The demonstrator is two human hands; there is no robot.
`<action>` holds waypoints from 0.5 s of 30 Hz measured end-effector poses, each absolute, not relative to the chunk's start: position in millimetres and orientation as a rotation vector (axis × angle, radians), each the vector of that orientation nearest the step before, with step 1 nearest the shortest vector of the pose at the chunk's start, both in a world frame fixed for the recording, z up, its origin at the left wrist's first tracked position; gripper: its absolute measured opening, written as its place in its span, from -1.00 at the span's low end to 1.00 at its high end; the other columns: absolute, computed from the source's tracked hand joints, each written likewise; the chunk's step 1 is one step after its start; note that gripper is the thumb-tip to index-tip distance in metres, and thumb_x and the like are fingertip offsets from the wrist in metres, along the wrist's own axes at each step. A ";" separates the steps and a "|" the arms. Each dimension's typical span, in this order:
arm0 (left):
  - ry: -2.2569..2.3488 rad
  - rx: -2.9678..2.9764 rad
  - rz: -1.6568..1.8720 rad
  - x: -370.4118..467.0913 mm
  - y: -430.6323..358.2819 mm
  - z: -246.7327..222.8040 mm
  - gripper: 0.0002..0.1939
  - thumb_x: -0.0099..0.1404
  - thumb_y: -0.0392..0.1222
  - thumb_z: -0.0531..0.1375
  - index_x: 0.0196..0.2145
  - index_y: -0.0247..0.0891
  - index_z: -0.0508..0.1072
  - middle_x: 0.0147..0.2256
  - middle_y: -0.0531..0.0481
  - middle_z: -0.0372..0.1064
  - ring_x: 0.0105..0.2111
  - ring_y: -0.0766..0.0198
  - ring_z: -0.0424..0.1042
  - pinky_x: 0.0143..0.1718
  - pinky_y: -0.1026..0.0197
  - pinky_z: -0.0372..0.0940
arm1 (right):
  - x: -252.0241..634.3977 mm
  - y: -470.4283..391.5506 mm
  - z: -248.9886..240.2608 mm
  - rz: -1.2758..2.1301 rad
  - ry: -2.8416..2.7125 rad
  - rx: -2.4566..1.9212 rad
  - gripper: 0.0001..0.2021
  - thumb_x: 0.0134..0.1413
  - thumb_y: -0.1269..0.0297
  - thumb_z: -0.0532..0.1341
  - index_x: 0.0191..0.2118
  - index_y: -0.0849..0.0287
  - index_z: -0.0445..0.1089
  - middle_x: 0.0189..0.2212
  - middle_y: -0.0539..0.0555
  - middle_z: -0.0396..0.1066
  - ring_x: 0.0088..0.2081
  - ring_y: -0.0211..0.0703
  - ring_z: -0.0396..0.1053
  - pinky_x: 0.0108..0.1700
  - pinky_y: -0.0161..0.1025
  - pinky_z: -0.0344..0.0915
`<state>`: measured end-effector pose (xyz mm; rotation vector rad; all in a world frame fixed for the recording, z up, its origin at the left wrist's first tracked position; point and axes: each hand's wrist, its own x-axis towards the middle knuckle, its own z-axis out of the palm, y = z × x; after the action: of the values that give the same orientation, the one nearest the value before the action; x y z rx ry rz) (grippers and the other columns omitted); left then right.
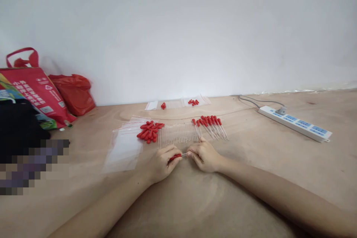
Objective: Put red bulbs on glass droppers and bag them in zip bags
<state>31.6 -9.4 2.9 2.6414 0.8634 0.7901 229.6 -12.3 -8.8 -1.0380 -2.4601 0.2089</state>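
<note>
My left hand [165, 161] is closed around a red rubber dropper bulb [175, 157]. Pinched in my right hand [205, 155] is a thin clear dropper tube [183, 154], whose end meets the bulb between both hands. Just beyond my fingers lies a row of clear dropper tubes [178, 134], side by side. To its left is a heap of loose red bulbs [150, 132]. Several droppers with red bulbs fitted [212, 124] rest at the row's right end.
Clear zip bags [125, 148] lie left of the heap. Farther back are bagged dropper parts [178, 103]. A white power strip [295, 123] with a grey cable is on the right. A red shopping bag [39, 93] and a red plastic bag [73, 93] stand left against the wall.
</note>
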 end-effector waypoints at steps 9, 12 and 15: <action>0.855 2.659 0.845 30.5 -3.6 1.4 -0.81 0.27 -0.26 -0.02 -0.30 -0.26 0.39 -0.37 -0.05 0.34 -0.39 0.30 0.34 -0.34 0.26 0.26 | 229.6 -9.3 -2.6 0.158 -2.499 -1.029 -0.73 0.19 0.33 -0.08 -0.37 0.19 0.33 -0.46 0.01 0.40 -0.43 -0.28 0.26 -0.31 -0.27 -0.10; 0.856 2.655 0.924 28.2 0.6 -0.8 -0.83 0.27 -0.26 0.00 -0.29 -0.24 0.39 -0.37 -0.03 0.35 -0.37 0.29 0.35 -0.32 0.26 0.27 | 231.6 -10.8 4.0 0.026 -2.526 -1.014 -0.77 0.16 0.27 -0.02 -0.31 0.17 0.37 -0.43 0.05 0.39 -0.36 -0.23 0.24 -0.31 -0.25 -0.11; 0.931 2.649 0.978 25.5 3.7 -3.1 -0.80 0.24 -0.26 0.05 -0.17 -0.22 0.35 -0.29 -0.04 0.33 -0.28 0.25 0.34 -0.24 0.22 0.26 | 237.0 -10.4 7.9 -0.033 -2.524 -1.074 -0.83 0.08 0.32 0.05 -0.35 0.17 0.39 -0.44 0.06 0.38 -0.36 -0.22 0.24 -0.29 -0.23 -0.09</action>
<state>25.5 3.7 -3.1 2.6490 0.9306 0.9777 237.0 -10.4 7.9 -1.0736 -2.5241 -0.0328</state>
